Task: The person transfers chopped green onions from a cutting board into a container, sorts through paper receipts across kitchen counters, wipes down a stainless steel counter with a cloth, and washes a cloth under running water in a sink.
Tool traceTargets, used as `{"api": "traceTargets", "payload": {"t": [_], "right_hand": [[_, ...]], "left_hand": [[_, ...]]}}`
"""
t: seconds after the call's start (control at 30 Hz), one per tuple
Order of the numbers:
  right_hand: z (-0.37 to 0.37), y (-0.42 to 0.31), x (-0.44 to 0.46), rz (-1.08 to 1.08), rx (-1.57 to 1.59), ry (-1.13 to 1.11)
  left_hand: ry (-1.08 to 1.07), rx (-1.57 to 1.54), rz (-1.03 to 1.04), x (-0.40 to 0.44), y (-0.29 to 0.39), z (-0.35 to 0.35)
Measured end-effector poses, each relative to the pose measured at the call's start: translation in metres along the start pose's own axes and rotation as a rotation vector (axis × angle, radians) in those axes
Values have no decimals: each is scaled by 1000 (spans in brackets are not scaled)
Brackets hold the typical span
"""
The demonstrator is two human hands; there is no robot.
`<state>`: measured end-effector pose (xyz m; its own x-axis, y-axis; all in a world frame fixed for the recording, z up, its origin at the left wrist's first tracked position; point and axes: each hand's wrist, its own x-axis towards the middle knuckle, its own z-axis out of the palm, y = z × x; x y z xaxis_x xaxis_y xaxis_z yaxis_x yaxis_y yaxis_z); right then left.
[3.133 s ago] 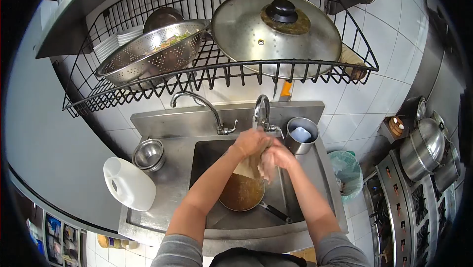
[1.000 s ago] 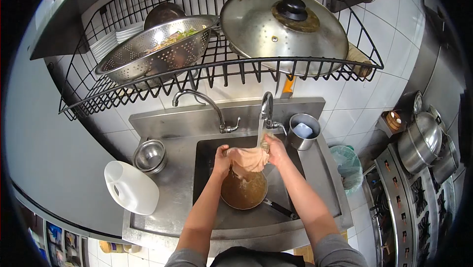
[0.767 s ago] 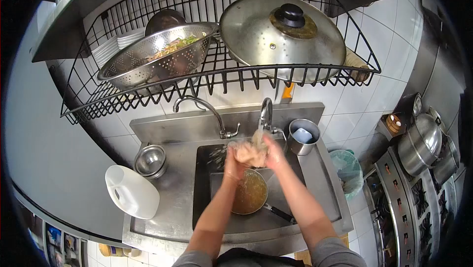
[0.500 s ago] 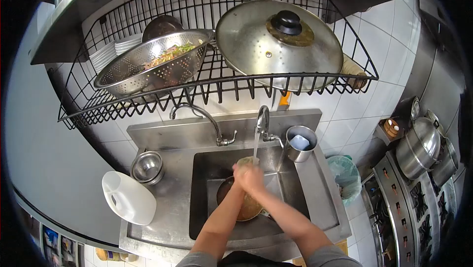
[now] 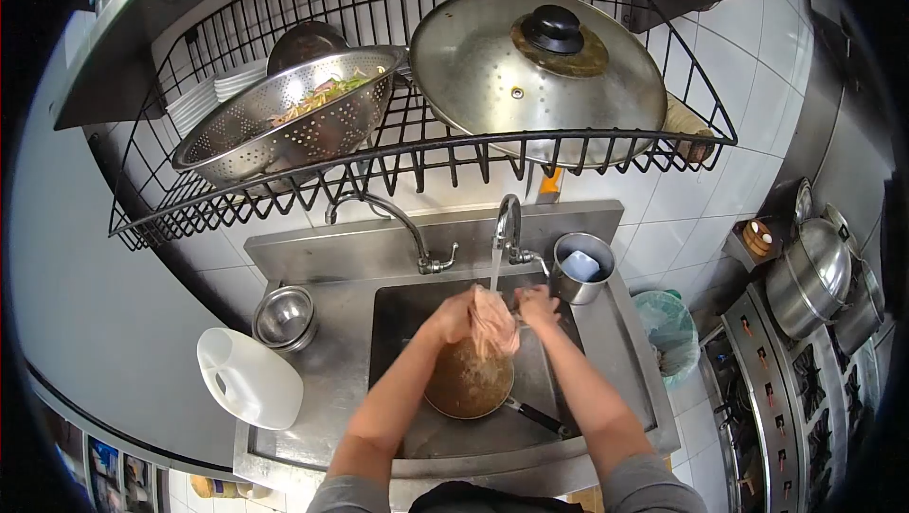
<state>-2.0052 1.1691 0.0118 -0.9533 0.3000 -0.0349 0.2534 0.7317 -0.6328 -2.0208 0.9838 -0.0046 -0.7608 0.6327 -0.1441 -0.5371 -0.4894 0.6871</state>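
Observation:
Water runs from the right faucet point(image 5: 507, 227) onto a wet, pinkish cloth point(image 5: 492, 322) above the sink point(image 5: 388, 314). My left hand point(image 5: 454, 316) is closed on the cloth's left side. My right hand point(image 5: 537, 306) is just to the right of the cloth, its fingers bent and blurred; whether it grips an edge is unclear. Beneath the cloth, a pan point(image 5: 469, 385) of brownish liquid sits in the sink, its black handle pointing to the lower right.
A white jug point(image 5: 251, 380) and small metal bowls point(image 5: 284, 317) stand left of the sink. At its right is a metal pot point(image 5: 582, 272). Overhead, a black wire rack point(image 5: 445, 144) holds a colander point(image 5: 294, 115) and a large lid point(image 5: 473, 68).
My hands were pressed together over the cloth half a second ago. They have moved apart, the right one to the right, and the cloth now hangs loosely from my left hand.

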Motion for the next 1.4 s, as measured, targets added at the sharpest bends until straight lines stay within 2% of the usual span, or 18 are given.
{"api": "traceTargets", "payload": {"t": [0.07, 0.13, 0.27, 0.4, 0.43, 0.53, 0.57, 0.67, 0.87, 0.97, 1.0, 1.03, 1.13, 1.23, 1.3, 1.33, 1.37, 1.4], "right_hand": [[0, 15, 15, 16, -11, -115], [30, 42, 52, -13, 398, -360], [16, 19, 36, -157, 920, -432], [-21, -16, 9, -521, 655, -787], [-15, -15, 16, -542, 411, -676], [3, 1, 39, -529, 501, -495], [-7, -8, 34, -481, 602, -478], [-30, -25, 14, -325, 962, -405], [-15, -38, -13, -83, 1946, -292], [39, -42, -28, -356, 1633, -302], [60, -54, -44, -588, 1095, 116], [55, -58, -45, -618, 957, 146], [36, -63, -45, -676, 539, 224], [39, -45, -26, -435, 560, 133], [21, -50, -44, -498, 530, 178], [18, -60, -65, -634, 501, 290], [19, -66, -78, -771, 470, 400], [22, -67, -80, -896, 437, 382]], "left_hand": [[313, 362, 20, -30, 29, 46], [289, 866, 109, -13, 29, 39], [82, 1533, 203, 26, 30, 28], [290, 1290, 400, 15, 35, 57], [280, 1316, 489, 34, 28, 27], [271, 1057, 356, 14, 20, 44], [102, 1004, 530, 12, 10, 37], [29, 862, 261, -3, 0, 30], [324, 154, 405, 8, -40, -35], [623, -280, 479, 18, -38, 9], [451, -112, 630, 42, -60, -40], [272, 24, 793, 44, -61, -45], [-190, -561, 679, 39, -86, -25], [805, 371, 277, 14, -51, 30], [552, 428, 529, 55, -95, -54], [95, -106, 600, 64, -100, -64], [-320, -631, 454, 72, -104, -74], [-72, -183, 613, 63, -99, -64]]}}
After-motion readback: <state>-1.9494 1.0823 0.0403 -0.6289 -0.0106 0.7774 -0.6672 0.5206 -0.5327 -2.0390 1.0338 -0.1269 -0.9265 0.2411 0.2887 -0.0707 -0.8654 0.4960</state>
